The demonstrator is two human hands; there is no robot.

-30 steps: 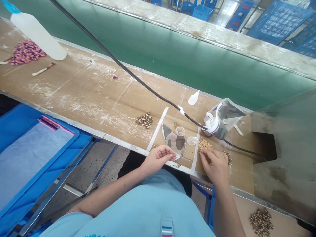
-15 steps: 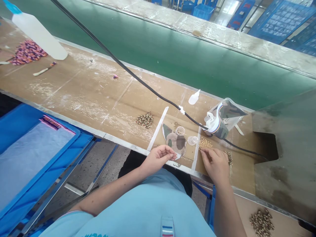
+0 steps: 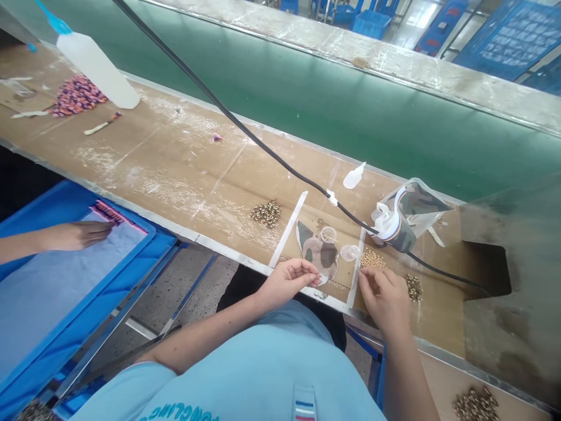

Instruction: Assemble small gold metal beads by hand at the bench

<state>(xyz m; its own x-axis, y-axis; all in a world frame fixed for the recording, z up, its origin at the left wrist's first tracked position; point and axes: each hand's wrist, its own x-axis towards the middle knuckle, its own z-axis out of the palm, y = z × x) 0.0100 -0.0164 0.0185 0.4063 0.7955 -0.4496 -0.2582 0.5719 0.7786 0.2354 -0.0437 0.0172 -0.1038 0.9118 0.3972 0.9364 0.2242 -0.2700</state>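
My left hand [image 3: 294, 279] is closed in a pinch at the near edge of a camouflage-patterned piece [image 3: 313, 251]. Whatever lies between its fingertips is too small to make out. Just in front of a small pile of tan beads [image 3: 373, 259], my right hand [image 3: 386, 297] has its thumb and fingertips drawn together; any tiny thing in them cannot be made out. Two small clear round dishes, one [image 3: 328, 235] on the camouflage piece and another [image 3: 350, 252] beside it, are beyond my hands. Dark-and-gold beads [image 3: 414, 287] lie right of my right hand.
A black cable [image 3: 263, 149] crosses above the bench. More dark-and-gold pieces [image 3: 266, 214], a small white bottle [image 3: 354, 175] and a camouflage pouch [image 3: 398, 231] lie around. Far left are a large white bottle [image 3: 99, 70], a pink-purple heap [image 3: 79, 95] and a co-worker's hand [image 3: 83, 235] over a blue tray [image 3: 151, 248].
The view has shifted, so the bench appears farther right. My right hand has drawn slightly back from the tan beads, fingertips closer together. A co-worker's hand has come in over the blue tray.
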